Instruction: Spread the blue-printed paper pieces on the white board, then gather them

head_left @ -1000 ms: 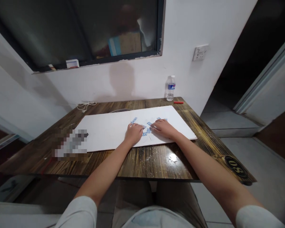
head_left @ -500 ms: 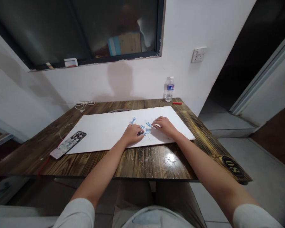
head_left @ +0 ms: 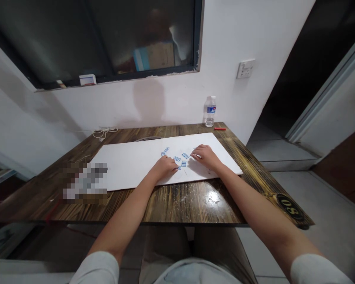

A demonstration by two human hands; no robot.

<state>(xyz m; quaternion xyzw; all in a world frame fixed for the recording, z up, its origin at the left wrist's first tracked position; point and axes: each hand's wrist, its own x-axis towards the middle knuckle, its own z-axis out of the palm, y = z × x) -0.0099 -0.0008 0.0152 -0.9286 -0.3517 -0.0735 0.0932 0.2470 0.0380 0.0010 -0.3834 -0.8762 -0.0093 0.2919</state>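
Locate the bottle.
Head view, right of centre: the bottle stands at the back of the table, beyond the white board, left of the red stick.

The room is dim; light from behind the person throws a soft head-shaped shadow [head_left: 148, 100] on the wall [head_left: 180, 94] beyond the board [head_left: 130, 163]. Glare [head_left: 213, 197] whitens the table [head_left: 177, 203] on the board's near side. Pixel blocks [head_left: 85, 181] cover its left end. Right of it, the stretched doorway [head_left: 290, 75] goes black.
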